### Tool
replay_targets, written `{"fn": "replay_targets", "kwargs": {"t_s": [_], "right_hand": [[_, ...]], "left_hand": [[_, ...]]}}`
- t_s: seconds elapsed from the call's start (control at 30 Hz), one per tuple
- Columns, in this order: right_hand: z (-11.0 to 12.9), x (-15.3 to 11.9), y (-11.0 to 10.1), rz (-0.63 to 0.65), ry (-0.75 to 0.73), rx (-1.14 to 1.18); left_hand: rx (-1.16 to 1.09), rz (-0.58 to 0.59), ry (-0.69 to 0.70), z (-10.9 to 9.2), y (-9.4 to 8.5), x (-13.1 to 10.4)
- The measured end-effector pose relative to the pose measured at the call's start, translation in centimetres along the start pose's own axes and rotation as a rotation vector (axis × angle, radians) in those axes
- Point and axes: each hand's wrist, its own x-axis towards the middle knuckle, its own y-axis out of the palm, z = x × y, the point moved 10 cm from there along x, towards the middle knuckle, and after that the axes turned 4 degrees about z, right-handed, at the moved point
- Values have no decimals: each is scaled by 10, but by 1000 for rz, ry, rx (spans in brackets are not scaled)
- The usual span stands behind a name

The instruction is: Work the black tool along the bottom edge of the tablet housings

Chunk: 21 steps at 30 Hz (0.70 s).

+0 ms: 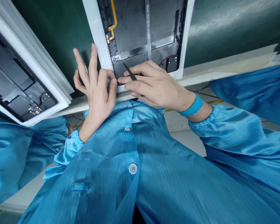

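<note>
An open tablet-like device (130, 40) lies in a white foam frame (93, 21), its dark inner parts facing up. At its near left corner my left hand (99, 90) pinches thumb and index finger together, the other fingers raised and spread. What sits in that pinch, if anything, is too small to make out. My right hand (154, 84) rests over the device's near edge, a slim black pointed tool (130, 72) held between its fingers with the tip angled up and left. Its index fingertip nearly meets the left thumb at the corner. A yellow flex cable (115, 18) runs along the device's left side.
A stack of white foam frames (49, 62) with another open device (16, 74) stands at the left. Green mat (224, 31) covers the table, which has a pale front edge (235, 63). Blue-clothed people (254, 90) sit close on both sides.
</note>
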Motion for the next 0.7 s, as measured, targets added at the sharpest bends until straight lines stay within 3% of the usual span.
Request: {"fn": "replay_targets", "kwargs": {"t_s": [0.23, 0.4, 0.57, 0.7], "right_hand": [[10, 7, -3, 52, -36, -175], [10, 10, -3, 97, -27, -162], [7, 6, -2, 71, -49, -106], [3, 3, -3, 56, -62, -39]], "left_hand": [[-25, 50, -68, -7, -6, 0], [-14, 63, -61, -1, -2, 3], [-39, 35, 16, 9, -20, 9], [-168, 267, -1, 8, -16, 14]]}}
